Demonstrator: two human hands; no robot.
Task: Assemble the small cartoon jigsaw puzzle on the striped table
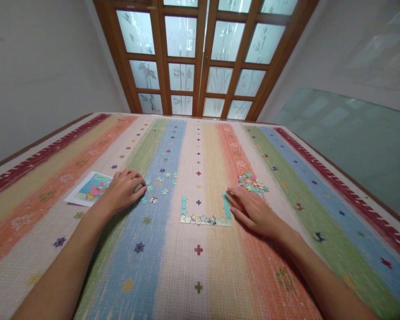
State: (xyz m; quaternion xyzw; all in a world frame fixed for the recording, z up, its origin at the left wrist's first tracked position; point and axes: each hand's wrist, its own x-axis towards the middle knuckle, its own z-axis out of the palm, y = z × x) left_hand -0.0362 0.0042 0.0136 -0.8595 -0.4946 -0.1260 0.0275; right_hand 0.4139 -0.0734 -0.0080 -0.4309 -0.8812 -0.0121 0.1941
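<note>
A partly joined jigsaw puzzle (205,220) lies flat mid-table, a U shape with a pale bottom row and teal sides. My right hand (253,211) rests beside its right side, index fingertip at the top of the teal column and thumb lower down, the two apart. My left hand (128,189) lies with curled fingers at the right edge of a picture card (92,189). Something small and greenish shows between its thumb and fingers, too unclear to name. Loose teal puzzle pieces (165,192) are scattered right of that hand.
A heap of mixed puzzle pieces (251,183) sits just beyond my right hand. A striped, patterned cloth (183,275) covers the table. Behind the table stand wood-framed glass doors (200,62), and a pale glass panel (346,146) is at the right.
</note>
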